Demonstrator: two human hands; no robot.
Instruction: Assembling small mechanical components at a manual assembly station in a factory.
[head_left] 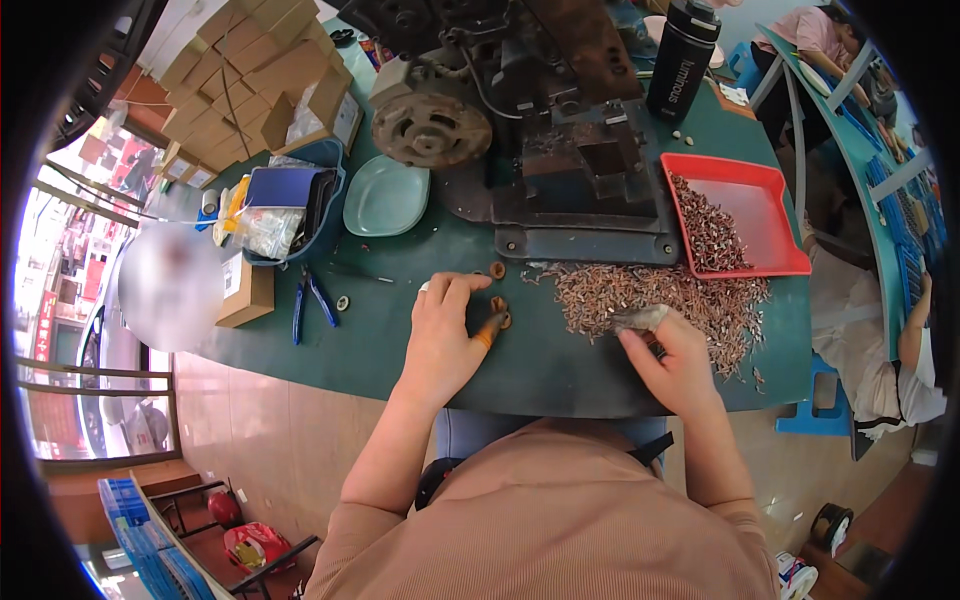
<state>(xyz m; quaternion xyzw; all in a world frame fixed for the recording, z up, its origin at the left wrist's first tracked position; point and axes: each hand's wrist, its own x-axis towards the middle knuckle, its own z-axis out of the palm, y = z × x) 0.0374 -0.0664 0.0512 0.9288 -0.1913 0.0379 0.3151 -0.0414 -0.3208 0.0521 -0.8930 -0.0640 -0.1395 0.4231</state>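
Brown rings [500, 310] lie flat under the left hand [445, 335]'s pinching grip; right hand [670, 360] pinches pins [650, 295].

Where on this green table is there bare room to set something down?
Bare patches: the green table between the left hand and right hand, and between the pliers and left hand. Crowded: the heap of small metal parts, red tray and machine.

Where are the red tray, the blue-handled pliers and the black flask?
red tray [775, 190]: head view, bare floor of the tray.
blue-handled pliers [310, 300]: head view, where the two handles meet.
black flask [682, 72]: head view, middle of its body.
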